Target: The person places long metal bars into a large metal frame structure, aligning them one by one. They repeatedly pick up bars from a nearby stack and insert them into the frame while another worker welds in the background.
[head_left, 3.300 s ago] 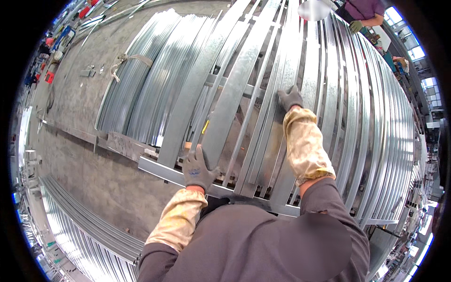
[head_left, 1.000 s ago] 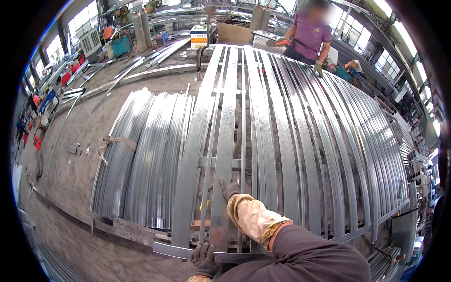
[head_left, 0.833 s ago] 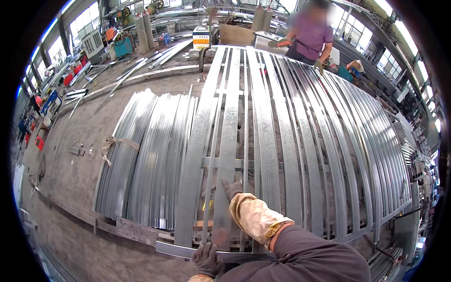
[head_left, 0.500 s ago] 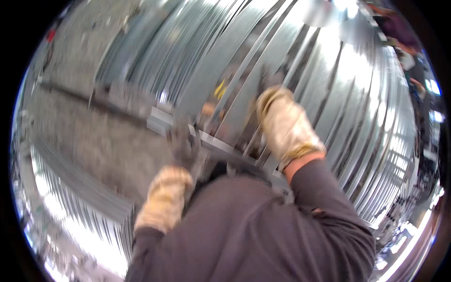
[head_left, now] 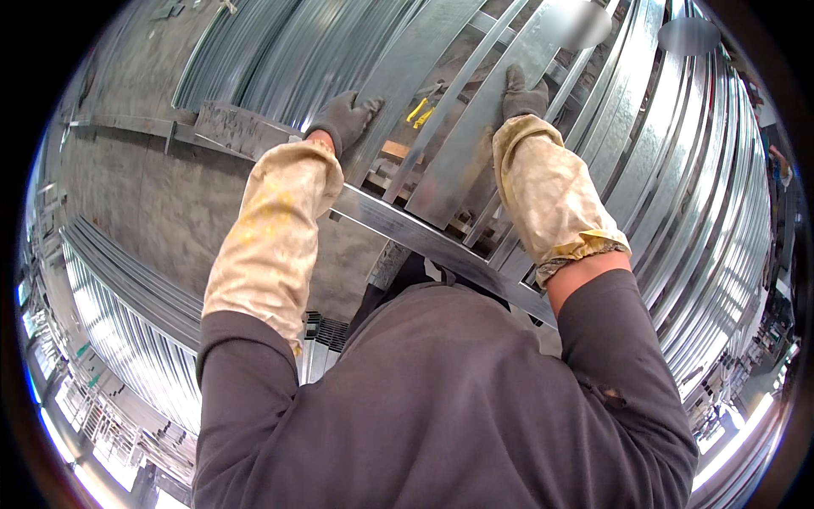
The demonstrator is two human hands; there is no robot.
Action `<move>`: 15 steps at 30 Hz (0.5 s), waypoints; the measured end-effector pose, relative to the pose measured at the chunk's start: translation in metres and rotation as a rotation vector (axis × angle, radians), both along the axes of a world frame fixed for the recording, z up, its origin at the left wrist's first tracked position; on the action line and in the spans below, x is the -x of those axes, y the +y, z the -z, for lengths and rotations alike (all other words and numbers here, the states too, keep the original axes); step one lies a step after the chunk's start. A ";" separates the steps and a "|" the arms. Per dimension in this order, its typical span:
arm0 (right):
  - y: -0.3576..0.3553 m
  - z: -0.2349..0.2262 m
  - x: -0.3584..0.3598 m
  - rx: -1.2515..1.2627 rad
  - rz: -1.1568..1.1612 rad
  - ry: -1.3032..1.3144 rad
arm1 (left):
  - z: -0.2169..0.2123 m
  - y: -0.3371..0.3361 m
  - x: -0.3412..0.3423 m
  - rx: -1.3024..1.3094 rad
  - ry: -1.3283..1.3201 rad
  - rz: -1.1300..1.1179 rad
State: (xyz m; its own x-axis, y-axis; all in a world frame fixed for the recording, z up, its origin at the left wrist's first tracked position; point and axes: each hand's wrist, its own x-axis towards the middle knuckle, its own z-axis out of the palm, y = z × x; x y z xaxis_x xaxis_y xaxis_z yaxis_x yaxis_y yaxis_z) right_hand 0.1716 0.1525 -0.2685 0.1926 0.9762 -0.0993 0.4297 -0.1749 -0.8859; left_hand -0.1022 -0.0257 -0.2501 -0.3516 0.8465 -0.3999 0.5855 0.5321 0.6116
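Long galvanized steel strips lie side by side across a steel frame bar point(head_left: 415, 231). My left hand point(head_left: 343, 119), in a dark grey glove, holds the left edge of a wide steel strip point(head_left: 415, 68), its thumb pointing across the top. My right hand point(head_left: 524, 93), gloved the same way, grips the right edge of another wide steel strip point(head_left: 462, 153); its thumb lies along the face and the other fingers bend over the edge. A narrow strip point(head_left: 462, 81) runs between these two. Cream fabric sleeve guards cover both forearms.
Yellow-handled pliers point(head_left: 420, 110) and a wooden block point(head_left: 397, 151) show through the gaps between strips. Dense bundles of steel profiles point(head_left: 288, 59) stand at the far left. More strips point(head_left: 678, 144) fill the right. Another profile stack point(head_left: 127, 297) lies at the lower left.
My left hand has moved up and forward from beside my body onto a strip. My right hand has shifted farther forward. The view has turned slightly and is sharper.
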 end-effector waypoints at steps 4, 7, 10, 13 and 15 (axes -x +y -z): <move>0.004 0.006 -0.002 0.044 0.054 -0.131 | -0.003 0.013 0.004 0.098 -0.001 0.011; -0.006 -0.013 0.000 0.094 0.023 -0.086 | -0.001 0.008 0.003 0.053 0.059 0.039; -0.003 -0.001 -0.004 0.091 0.011 -0.026 | -0.004 0.007 0.002 0.112 0.012 0.038; -0.003 0.000 -0.001 0.024 0.017 -0.062 | -0.004 0.009 0.005 0.150 -0.050 0.008; 0.001 0.012 -0.001 -0.032 0.083 -0.236 | 0.005 0.013 0.010 0.102 -0.039 0.055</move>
State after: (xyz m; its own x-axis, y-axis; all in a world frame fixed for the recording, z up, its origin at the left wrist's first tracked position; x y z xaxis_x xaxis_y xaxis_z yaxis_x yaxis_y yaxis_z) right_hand 0.1725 0.1539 -0.2805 0.2864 0.9580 -0.0116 0.6103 -0.1918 -0.7686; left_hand -0.1124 -0.0130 -0.2550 -0.2883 0.8183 -0.4972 0.5927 0.5603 0.5786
